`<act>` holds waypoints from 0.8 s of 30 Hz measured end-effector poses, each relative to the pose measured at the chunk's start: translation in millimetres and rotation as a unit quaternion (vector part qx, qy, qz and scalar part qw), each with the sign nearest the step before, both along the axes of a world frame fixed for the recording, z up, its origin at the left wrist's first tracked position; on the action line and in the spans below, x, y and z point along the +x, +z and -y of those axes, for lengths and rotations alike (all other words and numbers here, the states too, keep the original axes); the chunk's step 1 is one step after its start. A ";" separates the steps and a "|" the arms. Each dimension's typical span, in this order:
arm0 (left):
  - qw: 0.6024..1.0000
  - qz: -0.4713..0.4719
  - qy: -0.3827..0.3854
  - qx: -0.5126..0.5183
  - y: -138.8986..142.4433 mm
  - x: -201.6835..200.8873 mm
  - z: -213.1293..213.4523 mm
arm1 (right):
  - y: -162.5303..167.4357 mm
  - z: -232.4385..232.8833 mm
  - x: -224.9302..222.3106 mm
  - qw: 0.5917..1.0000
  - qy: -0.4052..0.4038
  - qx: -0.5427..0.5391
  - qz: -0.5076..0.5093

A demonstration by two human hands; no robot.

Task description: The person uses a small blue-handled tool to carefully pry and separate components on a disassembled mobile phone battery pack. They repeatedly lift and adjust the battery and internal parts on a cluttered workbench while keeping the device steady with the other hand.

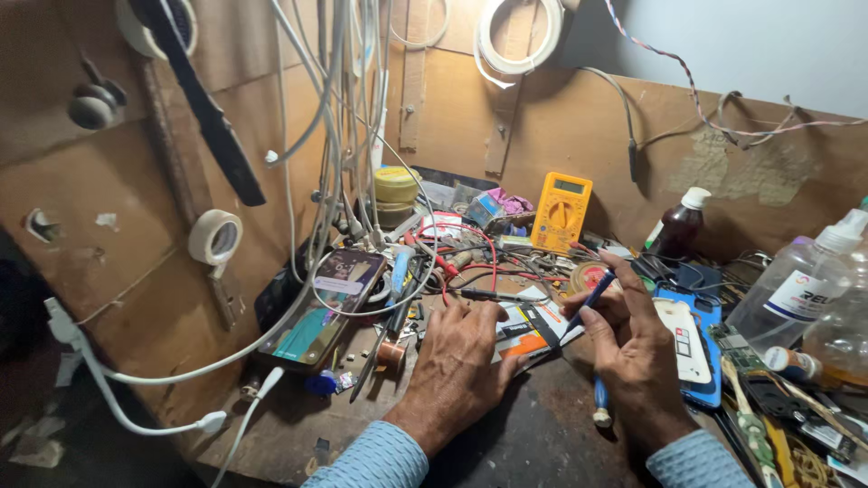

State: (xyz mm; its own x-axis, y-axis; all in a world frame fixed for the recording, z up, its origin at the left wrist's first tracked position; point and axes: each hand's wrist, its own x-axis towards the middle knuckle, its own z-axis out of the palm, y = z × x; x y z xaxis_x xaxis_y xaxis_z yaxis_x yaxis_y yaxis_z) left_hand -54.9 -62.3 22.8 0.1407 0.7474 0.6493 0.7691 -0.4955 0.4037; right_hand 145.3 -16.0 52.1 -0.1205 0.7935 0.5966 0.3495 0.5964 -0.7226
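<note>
**Hands braced over a small part on a crowded repair bench**

The left hand [457, 357] lay flat, fingers spread, pinning what seemed a small board [533, 327] to the bench [533, 434]. The right hand [633, 357] pinched a blue-handled tool [588, 303] like a pen, tip angled at it. A lit phone [321, 307] leaned nearby; a yellow multimeter [561, 211] stood behind.

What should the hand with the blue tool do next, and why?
Probably lower the tip a little onto the small flat part. The right hand holds the blue tool slanted, its tip just above that part, while the left hand presses down beside it and seems to steady it. I cannot tell whether the tip already touches.
</note>
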 end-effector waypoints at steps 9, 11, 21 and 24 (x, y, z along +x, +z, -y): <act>1.000 0.009 0.001 -0.011 -0.4 -0.5 -0.1 | -0.9 -1.7 -7.6 0.997 -0.012 0.022 -0.076; 1.000 0.009 0.005 -0.015 0.5 0.7 -1.2 | 2.1 -0.9 -6.0 0.998 0.006 0.008 -0.068; 1.000 0.003 0.005 -0.010 1.2 -0.5 0.4 | 1.0 -6.6 -7.0 0.995 0.014 0.009 -0.099; 1.000 -0.010 0.010 -0.003 1.7 -1.1 0.8 | 1.0 -8.9 -2.6 0.997 0.031 -0.008 -0.077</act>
